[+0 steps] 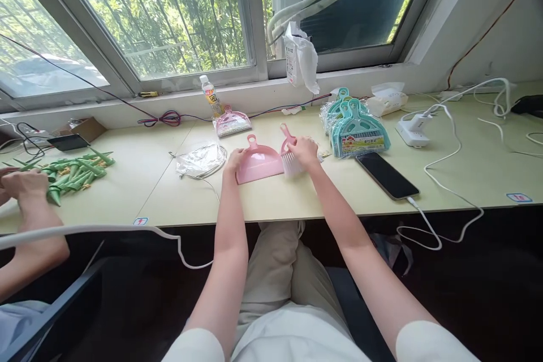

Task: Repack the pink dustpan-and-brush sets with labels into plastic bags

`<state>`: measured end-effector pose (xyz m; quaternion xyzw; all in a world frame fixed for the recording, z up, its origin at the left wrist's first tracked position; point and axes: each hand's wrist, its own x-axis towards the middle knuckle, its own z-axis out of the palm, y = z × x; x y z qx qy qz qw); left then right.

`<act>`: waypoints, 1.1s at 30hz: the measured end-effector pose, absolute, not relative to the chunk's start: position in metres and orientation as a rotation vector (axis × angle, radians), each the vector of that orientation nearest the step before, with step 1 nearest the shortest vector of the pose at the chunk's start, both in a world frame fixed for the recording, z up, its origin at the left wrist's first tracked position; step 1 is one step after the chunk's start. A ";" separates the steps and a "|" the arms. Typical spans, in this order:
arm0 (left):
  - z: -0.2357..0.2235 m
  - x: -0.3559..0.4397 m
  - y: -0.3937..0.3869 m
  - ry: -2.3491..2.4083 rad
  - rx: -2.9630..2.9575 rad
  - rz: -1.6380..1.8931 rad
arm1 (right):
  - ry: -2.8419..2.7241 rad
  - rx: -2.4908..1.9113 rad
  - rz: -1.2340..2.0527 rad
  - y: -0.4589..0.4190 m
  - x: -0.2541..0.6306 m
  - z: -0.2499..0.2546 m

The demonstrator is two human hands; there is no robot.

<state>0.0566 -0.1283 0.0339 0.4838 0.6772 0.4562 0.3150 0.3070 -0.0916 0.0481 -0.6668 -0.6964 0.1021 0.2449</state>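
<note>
A pink dustpan (259, 165) lies on the pale yellow table in front of me, its looped handle pointing toward the window. My left hand (235, 160) grips the dustpan's left edge. Just to the right, my right hand (304, 151) is closed around a small pink hand brush (291, 163) with pale bristles. The brush's looped handle sticks up past my fingers, and the bristles point down beside the pan's right edge. Part of the brush is hidden behind my right hand.
Packaged green dustpan sets (360, 127) stand at right, by a charging phone (387, 175) and power adapter (412, 131). Behind are a packaged pink set (232, 123) and a bottle (211, 96). A clear plastic bag (201, 159) lies left. Another person's hand (26, 184) touches green folded pieces (78, 172).
</note>
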 end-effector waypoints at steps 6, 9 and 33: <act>0.028 0.053 -0.130 1.721 1.290 1.147 | -2.061 -1.978 0.204 -0.093 0.304 0.038; 0.025 0.050 -0.129 1.763 1.319 1.138 | -2.064 -2.012 0.177 -0.089 0.308 0.035; 0.020 0.042 -0.121 1.936 1.525 1.136 | -1.702 -1.619 0.220 -0.078 0.322 0.043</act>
